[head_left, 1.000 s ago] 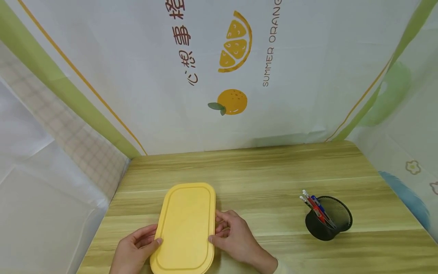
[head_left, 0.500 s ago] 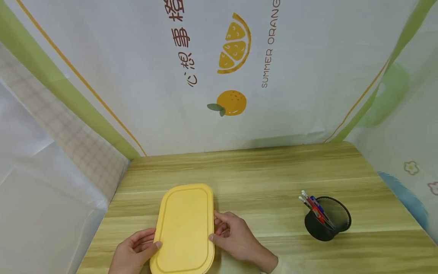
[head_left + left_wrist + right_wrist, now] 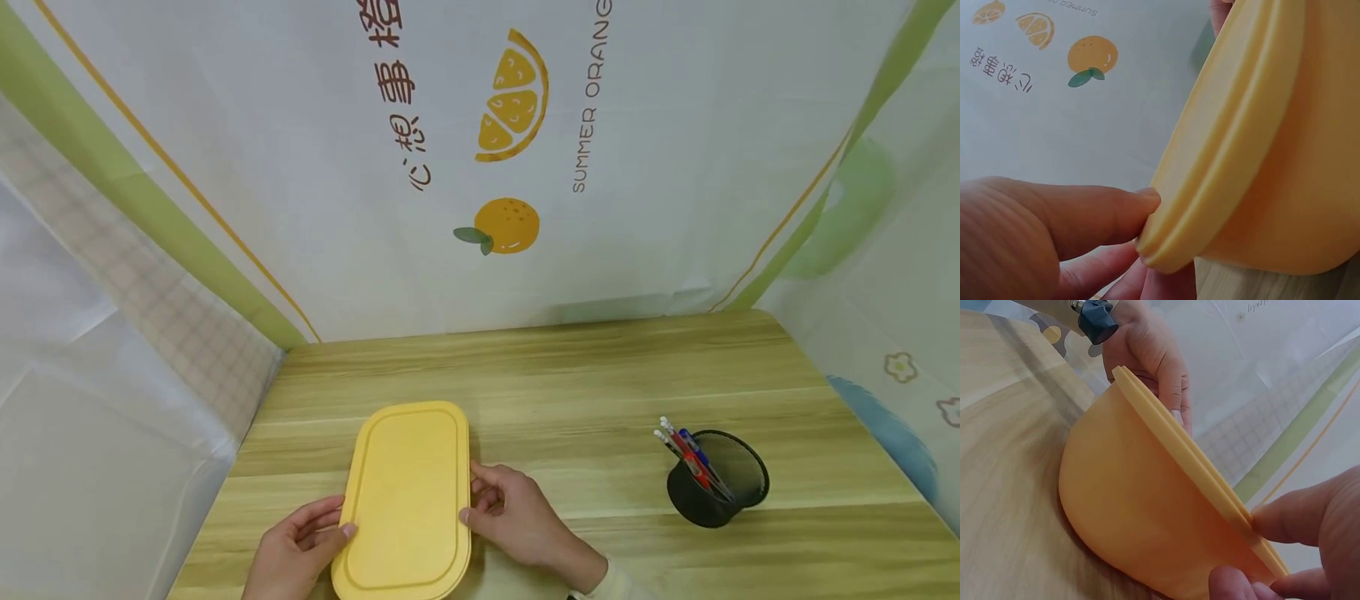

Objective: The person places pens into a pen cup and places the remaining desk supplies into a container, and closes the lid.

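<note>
A yellow storage box (image 3: 1141, 494) with rounded corners stands on the wooden table, its long side running away from me. Its flat yellow lid (image 3: 408, 492) sits on top, so the inside is hidden. At the lid's left edge my left hand (image 3: 288, 546) pinches the rim, thumb above and fingers below, as the left wrist view shows close up. My right hand (image 3: 521, 517) grips the opposite rim, its thumb tip (image 3: 1266, 519) on the lid's edge and the fingers tucked beneath the rim.
A black mesh pen holder (image 3: 701, 504) with several pens (image 3: 693, 458) stands to the right on the wooden table (image 3: 555, 392). White cloth (image 3: 337, 208) with orange prints hangs behind the table, and more cloth hangs at both sides.
</note>
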`<state>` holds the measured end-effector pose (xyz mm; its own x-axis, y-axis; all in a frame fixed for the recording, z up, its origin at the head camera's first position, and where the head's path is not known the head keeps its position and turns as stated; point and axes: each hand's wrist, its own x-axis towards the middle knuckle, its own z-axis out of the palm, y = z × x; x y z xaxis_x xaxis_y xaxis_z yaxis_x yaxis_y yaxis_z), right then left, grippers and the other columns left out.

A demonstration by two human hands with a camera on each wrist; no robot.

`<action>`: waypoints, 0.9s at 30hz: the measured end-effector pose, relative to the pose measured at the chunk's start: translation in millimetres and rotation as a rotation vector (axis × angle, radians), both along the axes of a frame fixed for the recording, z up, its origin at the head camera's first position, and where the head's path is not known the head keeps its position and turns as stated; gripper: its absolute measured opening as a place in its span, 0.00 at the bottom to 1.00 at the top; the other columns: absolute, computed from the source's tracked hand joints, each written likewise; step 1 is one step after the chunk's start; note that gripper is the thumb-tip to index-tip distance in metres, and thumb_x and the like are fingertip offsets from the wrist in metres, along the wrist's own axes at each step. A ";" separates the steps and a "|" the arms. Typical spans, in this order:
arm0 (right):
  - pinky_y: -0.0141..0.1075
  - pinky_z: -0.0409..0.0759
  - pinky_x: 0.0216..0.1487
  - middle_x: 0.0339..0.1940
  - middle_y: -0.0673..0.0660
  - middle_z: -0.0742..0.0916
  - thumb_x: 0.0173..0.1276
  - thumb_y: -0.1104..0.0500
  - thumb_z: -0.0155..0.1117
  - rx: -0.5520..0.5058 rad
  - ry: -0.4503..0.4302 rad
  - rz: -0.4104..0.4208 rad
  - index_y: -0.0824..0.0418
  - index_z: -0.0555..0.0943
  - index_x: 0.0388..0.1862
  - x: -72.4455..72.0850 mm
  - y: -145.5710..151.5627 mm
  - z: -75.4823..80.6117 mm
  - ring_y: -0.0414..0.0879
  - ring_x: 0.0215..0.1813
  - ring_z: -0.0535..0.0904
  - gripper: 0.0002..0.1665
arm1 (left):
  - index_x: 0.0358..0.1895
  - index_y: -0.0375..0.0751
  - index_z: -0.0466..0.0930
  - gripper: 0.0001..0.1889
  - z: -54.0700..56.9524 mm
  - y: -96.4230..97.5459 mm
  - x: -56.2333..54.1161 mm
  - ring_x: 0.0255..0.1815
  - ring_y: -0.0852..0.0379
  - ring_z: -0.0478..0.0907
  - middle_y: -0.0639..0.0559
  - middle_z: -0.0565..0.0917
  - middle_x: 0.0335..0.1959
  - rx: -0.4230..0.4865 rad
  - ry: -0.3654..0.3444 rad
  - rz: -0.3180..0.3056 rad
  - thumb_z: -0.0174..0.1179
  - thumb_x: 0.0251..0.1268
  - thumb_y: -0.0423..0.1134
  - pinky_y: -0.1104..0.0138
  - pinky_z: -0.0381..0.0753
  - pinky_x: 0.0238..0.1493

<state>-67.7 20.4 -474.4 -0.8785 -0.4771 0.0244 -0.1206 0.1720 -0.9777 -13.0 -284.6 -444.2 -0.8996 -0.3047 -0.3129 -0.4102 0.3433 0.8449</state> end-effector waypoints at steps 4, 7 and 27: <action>0.26 0.84 0.44 0.52 0.57 0.85 0.71 0.56 0.72 0.008 0.001 0.010 0.76 0.68 0.77 0.0 1.0 0.2 0.34 0.42 0.81 0.42 | 0.68 0.30 0.79 0.31 1.1 0.3 -0.1 0.42 0.66 0.86 0.46 0.88 0.53 -0.005 0.000 -0.011 0.76 0.64 0.38 0.73 0.86 0.43; 0.26 0.84 0.45 0.53 0.57 0.85 0.71 0.55 0.73 0.024 0.000 0.016 0.75 0.68 0.77 -0.2 3.1 1.4 0.35 0.43 0.81 0.43 | 0.68 0.30 0.79 0.31 0.9 0.5 -0.5 0.41 0.66 0.86 0.45 0.88 0.53 -0.005 0.003 -0.016 0.76 0.65 0.38 0.73 0.86 0.43; 0.49 0.85 0.58 0.79 0.47 0.75 0.62 0.29 0.74 0.571 0.629 -0.198 0.46 0.76 0.77 26.0 54.7 44.9 0.46 0.75 0.76 0.48 | 0.72 0.38 0.75 0.41 17.8 31.0 12.7 0.68 0.27 0.75 0.33 0.76 0.71 -0.777 0.462 -0.259 0.76 0.61 0.57 0.30 0.79 0.55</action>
<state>-41.6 75.1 -429.5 -0.8503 -0.4043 0.3369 -0.5254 0.6904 -0.4974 -0.3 -253.6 -426.3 -0.9528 -0.0507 0.2993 0.0773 0.9130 0.4005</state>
